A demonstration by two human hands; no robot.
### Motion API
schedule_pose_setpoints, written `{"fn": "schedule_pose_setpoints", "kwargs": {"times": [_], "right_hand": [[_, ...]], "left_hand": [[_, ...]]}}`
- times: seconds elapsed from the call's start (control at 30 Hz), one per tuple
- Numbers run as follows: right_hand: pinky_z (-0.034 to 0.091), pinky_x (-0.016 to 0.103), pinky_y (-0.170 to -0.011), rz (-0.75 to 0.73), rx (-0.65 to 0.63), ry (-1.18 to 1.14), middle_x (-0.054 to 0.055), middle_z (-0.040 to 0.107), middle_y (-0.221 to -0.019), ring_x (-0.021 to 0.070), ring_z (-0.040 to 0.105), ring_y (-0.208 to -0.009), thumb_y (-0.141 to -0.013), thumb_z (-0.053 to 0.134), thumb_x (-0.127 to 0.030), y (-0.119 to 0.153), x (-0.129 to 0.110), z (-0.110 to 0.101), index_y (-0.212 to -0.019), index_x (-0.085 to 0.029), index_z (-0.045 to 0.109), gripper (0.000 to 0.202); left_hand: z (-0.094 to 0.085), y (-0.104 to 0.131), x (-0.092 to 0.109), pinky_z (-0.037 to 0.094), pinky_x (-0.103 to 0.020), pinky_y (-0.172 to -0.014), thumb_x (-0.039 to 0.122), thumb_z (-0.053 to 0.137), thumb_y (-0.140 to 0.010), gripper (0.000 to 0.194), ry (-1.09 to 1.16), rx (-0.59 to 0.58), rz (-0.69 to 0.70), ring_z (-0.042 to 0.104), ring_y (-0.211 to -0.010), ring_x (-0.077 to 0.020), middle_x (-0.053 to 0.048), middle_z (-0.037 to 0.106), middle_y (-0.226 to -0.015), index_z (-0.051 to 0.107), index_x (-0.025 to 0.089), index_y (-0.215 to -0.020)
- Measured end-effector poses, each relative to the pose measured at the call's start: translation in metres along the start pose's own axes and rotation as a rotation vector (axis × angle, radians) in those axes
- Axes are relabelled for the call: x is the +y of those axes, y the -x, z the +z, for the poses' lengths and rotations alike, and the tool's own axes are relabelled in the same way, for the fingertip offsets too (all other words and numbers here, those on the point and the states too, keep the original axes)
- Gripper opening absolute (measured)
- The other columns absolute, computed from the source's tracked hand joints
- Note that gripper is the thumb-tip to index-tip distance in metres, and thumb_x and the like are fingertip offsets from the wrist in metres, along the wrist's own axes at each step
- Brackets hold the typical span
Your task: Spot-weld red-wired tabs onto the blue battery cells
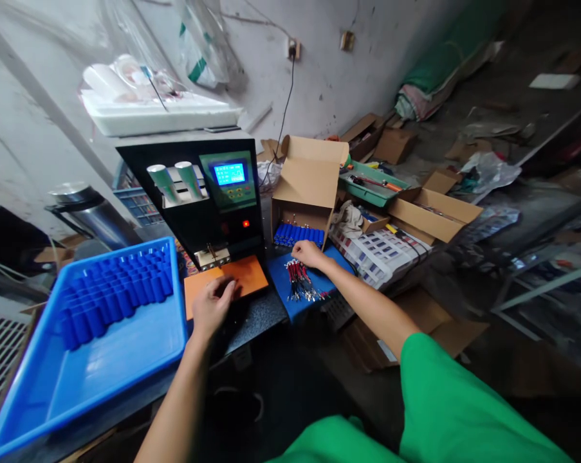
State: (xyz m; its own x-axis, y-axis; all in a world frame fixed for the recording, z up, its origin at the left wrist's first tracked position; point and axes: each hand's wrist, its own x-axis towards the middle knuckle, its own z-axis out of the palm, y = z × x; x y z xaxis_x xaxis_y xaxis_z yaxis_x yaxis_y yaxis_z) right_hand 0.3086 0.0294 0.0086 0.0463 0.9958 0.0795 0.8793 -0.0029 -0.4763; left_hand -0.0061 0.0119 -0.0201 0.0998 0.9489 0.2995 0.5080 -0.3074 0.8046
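Note:
My left hand [212, 307] is over the near left part of an orange board [246, 273], in front of a black spot-welding machine [188, 225]. Its fingers are loosely curled, the thumb apart from them, and nothing shows between them. My right hand [309, 253] is at the upper end of a bunch of short red and black wires [298, 280] on a blue pad [283, 297]. Its fingertips are pinched together; whatever they hold is too small to make out. Just behind that hand, blue cylindrical cells [297, 235] lie in an open cardboard box [314, 170].
A blue tray [107, 379] at the left holds many upright blue cells [116, 292]. Behind it stands a steel flask [90, 212]. A green tool tray [372, 183] and an open carton [435, 212] are right of the box. A white foam tray [159, 119] tops the machine.

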Motion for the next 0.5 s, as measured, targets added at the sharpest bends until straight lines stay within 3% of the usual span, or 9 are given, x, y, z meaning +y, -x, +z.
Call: {"fn": "schedule_pose_setpoints", "kwargs": {"times": [0.17, 0.3, 0.5], "right_hand": [[0.05, 0.026, -0.082, 0.002, -0.135, 0.23, 0.013, 0.077, -0.106, 0.0247, 0.071, -0.103, -0.088, 0.062, -0.013, 0.003, -0.031, 0.012, -0.098, -0.016, 0.076, 0.018], [0.053, 0.032, -0.085, 0.05, -0.174, 0.325, 0.023, 0.073, -0.114, 0.0312, 0.071, -0.11, -0.084, 0.063, -0.006, 0.0, -0.054, 0.018, -0.111, -0.01, 0.074, 0.03], [0.055, 0.036, -0.089, 0.094, -0.18, 0.343, 0.026, 0.072, -0.116, 0.0343, 0.069, -0.114, -0.086, 0.06, -0.004, -0.001, -0.06, 0.02, -0.119, -0.008, 0.071, 0.036]], "left_hand": [[-0.001, 0.0, 0.002, 0.056, -0.036, -0.087, 0.059, 0.059, -0.084, 0.047, 0.003, -0.004, 0.007, 0.072, -0.091, -0.0242, -0.008, 0.077, -0.101, 0.074, 0.019, -0.103], [-0.001, -0.001, 0.002, 0.056, -0.035, -0.086, 0.059, 0.059, -0.083, 0.047, 0.017, 0.001, 0.006, 0.072, -0.091, -0.0239, -0.009, 0.077, -0.101, 0.074, 0.018, -0.103], [0.0, -0.001, 0.003, 0.056, -0.035, -0.085, 0.057, 0.059, -0.083, 0.047, 0.024, 0.001, 0.005, 0.072, -0.09, -0.0237, -0.01, 0.077, -0.101, 0.074, 0.017, -0.103]]}}
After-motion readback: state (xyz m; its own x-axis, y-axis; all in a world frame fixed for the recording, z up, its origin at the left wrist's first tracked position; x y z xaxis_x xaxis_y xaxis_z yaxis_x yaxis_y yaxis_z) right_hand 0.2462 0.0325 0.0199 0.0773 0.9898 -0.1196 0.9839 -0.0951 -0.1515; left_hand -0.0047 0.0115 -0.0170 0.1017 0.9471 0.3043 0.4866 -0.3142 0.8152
